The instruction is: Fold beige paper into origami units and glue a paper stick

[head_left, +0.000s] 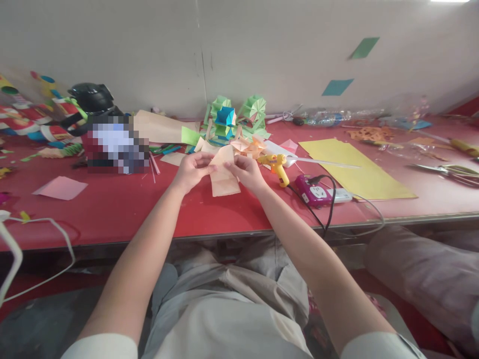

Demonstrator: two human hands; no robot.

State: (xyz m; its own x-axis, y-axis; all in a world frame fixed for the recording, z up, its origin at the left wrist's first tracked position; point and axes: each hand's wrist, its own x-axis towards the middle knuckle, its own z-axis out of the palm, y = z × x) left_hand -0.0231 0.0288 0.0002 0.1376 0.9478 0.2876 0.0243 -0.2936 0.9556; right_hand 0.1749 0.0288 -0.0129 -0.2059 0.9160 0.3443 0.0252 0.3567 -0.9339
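A creased piece of pale peach paper [225,185] is held up just above the red table, in the middle of the view. My left hand [193,171] pinches its left edge between thumb and fingers. On the opposite edge, my right hand [247,172] grips the same sheet, thumb on the near face. Behind the hands lie folded peach paper pieces [250,144] and green pleated paper shapes [254,110], with a blue folded paper piece [225,116] among them. Close to my right hand rests a yellow glue gun [279,167] with a clear glue stick in its back.
A purple power strip [313,192] with cables sits right of the glue gun, near yellow paper sheets [359,169]. Scissors [449,170] lie far right. A pink paper [60,188] is on the left; a white wall stands behind the red table [209,219]. Another person's leg [419,269] shows at right.
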